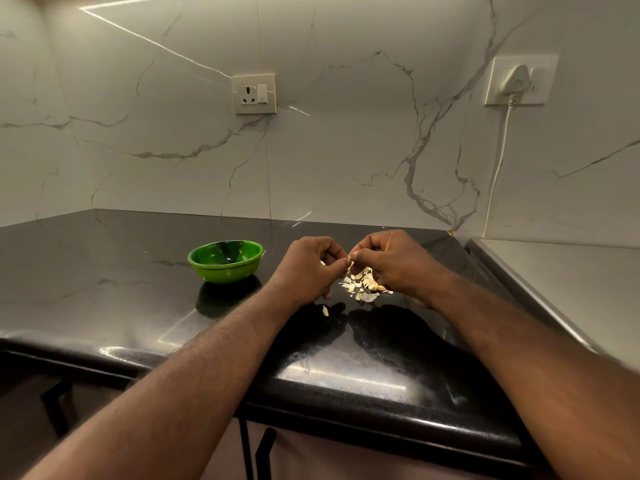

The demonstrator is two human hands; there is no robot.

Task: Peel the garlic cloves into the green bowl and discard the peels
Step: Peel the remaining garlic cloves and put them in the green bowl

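The left hand (313, 261) and right hand (389, 259) are meeting fingertip to fingertip, both pinching a small garlic clove (349, 261) just above a pile of peels (363, 286) on the dark table (104, 271). The green bowl (225, 270) is sitting left of the hands.

Passage over the black countertop (86, 271) is being obstructed mid-frame by the green bowl (225, 263) and the peel pile (363, 287) right of it, while open surface is being left at far left.
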